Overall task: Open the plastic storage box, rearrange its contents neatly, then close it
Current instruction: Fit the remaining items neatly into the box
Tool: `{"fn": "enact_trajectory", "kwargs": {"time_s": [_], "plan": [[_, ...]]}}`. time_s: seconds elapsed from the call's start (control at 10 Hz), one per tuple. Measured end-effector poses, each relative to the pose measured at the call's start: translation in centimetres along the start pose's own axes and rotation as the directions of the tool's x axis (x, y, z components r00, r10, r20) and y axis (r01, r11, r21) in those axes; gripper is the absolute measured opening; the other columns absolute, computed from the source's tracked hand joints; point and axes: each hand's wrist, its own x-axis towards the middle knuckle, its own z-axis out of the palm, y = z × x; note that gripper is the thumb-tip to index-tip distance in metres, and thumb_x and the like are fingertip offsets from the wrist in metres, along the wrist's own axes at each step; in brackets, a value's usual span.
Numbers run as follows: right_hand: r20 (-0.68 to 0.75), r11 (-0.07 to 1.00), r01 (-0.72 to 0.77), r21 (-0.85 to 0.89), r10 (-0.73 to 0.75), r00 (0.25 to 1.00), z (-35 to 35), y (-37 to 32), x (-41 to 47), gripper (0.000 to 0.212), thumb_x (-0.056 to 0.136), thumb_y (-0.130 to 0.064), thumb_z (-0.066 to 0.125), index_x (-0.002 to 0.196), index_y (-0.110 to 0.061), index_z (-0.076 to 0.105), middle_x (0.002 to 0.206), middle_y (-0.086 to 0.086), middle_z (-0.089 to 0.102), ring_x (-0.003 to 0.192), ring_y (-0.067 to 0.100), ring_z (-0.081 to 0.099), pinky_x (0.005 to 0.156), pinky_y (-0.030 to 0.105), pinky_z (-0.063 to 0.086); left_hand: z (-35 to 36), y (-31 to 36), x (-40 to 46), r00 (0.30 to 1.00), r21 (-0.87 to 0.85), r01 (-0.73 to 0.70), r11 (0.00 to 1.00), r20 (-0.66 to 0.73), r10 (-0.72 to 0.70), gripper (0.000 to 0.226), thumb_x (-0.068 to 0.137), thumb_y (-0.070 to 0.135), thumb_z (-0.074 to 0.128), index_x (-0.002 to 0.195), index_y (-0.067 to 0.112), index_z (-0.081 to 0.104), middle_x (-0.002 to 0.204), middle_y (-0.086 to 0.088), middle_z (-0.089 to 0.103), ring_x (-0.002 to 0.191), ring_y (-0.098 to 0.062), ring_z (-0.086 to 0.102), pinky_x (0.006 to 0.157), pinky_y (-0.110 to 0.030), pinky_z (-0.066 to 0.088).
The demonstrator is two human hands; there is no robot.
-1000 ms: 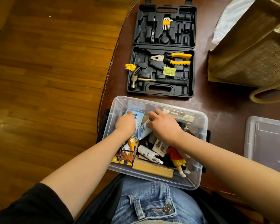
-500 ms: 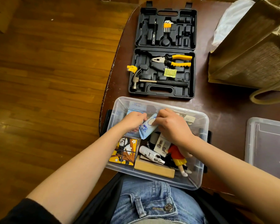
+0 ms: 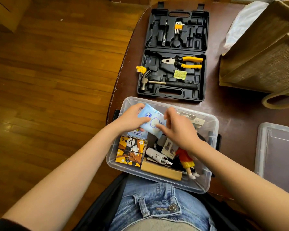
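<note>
While the clear storage box (image 3: 213, 124) sits open at the counter (image 3: 232, 110) edge, we grip a light blue wipes packet (image 3: 153, 120) between both hands, left hand (image 3: 132, 118) clasping its left end, right hand (image 3: 178, 129) pinching its right. Below our hands lie a panda box (image 3: 129, 150) and a red-dressed figurine (image 3: 186, 160); right of them, the lid (image 3: 277, 147).

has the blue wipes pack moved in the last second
Yes. The blue wipes pack has come up from among the contents and now lies flatter, held by both hands above the clear box's far-left corner.
</note>
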Motion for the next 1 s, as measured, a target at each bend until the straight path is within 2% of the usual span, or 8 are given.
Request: {"fn": "enact_trajectory", "kwargs": {"time_s": [0.1,0.2,0.4,0.6,0.7,0.8,0.9,1.0], "plan": [[0.055,0.995,-0.098,-0.016,0.099,0.994,-0.1,-0.3,1.2,0.046,0.081,-0.051,0.064,0.108,-0.019,0.045,0.067,-0.011,0.052,0.068,0.018,0.054,0.052,0.030,0.032,-0.8,-0.2,0.1,0.990,0.096,-0.117,0.988,0.090,0.109,0.027,0.086,0.011,0.067,0.110,0.012,0.056,0.098,-0.002,0.065,0.083,-0.014,0.066,0.060,-0.023,0.056],[0.155,0.990,-0.141,-0.023,0.142,0.978,0.3,-0.7,2.5,0.033,0.082,-0.046,0.064,0.099,-0.017,0.062,0.078,-0.003,0.060,0.078,0.021,0.058,0.058,0.030,0.035,-0.6,-0.5,0.1,0.970,0.121,-0.217,0.969,-0.086,0.228,0.020,0.084,0.010,0.068,0.101,0.019,0.063,0.095,0.005,0.065,0.084,-0.005,0.062,0.056,-0.014,0.051],[0.261,0.897,-0.441,-0.025,0.432,0.863,2.6,-0.8,4.1,0.027,0.092,-0.033,0.054,0.081,-0.008,0.056,0.080,0.008,0.057,0.075,0.024,0.052,0.062,0.027,0.037,-1.2,-3.3,0.8,0.731,0.238,-0.158,0.958,-0.624,0.276,0.023,0.092,0.008,0.053,0.111,0.018,0.062,0.118,-0.001,0.052,0.110,-0.015,0.049,0.088,-0.023,0.040],[0.315,0.787,-0.610,0.093,0.558,0.767,6.0,-1.7,6.0,0.029,0.093,-0.016,0.050,0.064,-0.010,0.049,0.073,0.011,0.062,0.069,0.028,0.062,0.065,0.033,0.055,-1.0,-6.1,1.4,0.837,0.168,-0.091,0.982,-0.522,0.166,0.048,0.093,0.007,0.051,0.137,0.026,0.040,0.139,0.000,0.043,0.121,-0.019,0.046,0.101,-0.038,0.041],[0.449,0.649,-0.719,0.248,0.581,0.679,6.9,-2.2,6.7,0.030,0.092,-0.004,0.048,0.063,-0.012,0.045,0.067,0.008,0.053,0.050,0.014,0.056,0.044,0.016,0.049,-0.6,-6.8,1.4,0.827,0.225,-0.114,0.968,-0.519,0.218,0.051,0.095,0.007,0.047,0.141,0.026,0.035,0.141,0.003,0.045,0.128,-0.019,0.040,0.105,-0.038,0.034],[0.488,0.476,-0.817,0.327,0.655,0.577,8.1,-2.7,7.7,0.035,0.089,0.001,0.048,0.058,-0.013,0.041,0.064,0.004,0.046,0.059,0.018,0.052,0.051,0.020,0.043,-0.3,-6.9,1.5,0.806,0.261,-0.102,0.960,-0.544,0.234,0.052,0.095,0.007,0.046,0.143,0.024,0.033,0.140,0.000,0.046,0.128,-0.019,0.040,0.102,-0.034,0.031],[0.465,0.707,-0.707,-0.003,0.627,0.624,8.1,-4.1,7.8,0.024,0.076,0.006,0.048,0.057,-0.009,0.044,0.063,0.006,0.046,0.071,0.025,0.049,0.058,0.022,0.037,-0.2,-6.9,1.5,0.798,0.300,-0.090,0.950,-0.549,0.249,0.052,0.095,0.006,0.045,0.144,0.022,0.032,0.142,-0.001,0.045,0.128,-0.021,0.040,0.104,-0.035,0.030],[0.400,0.758,-0.652,0.014,0.594,0.698,9.5,-3.2,7.7,0.031,0.087,-0.002,0.045,0.116,0.006,0.052,0.118,0.023,0.054,0.112,0.036,0.052,0.068,0.024,0.038,-0.2,-7.1,1.6,0.795,0.304,-0.103,0.947,-0.547,0.262,0.053,0.095,0.006,0.045,0.144,0.021,0.032,0.141,-0.001,0.046,0.128,-0.020,0.040,0.104,-0.035,0.030]]}}
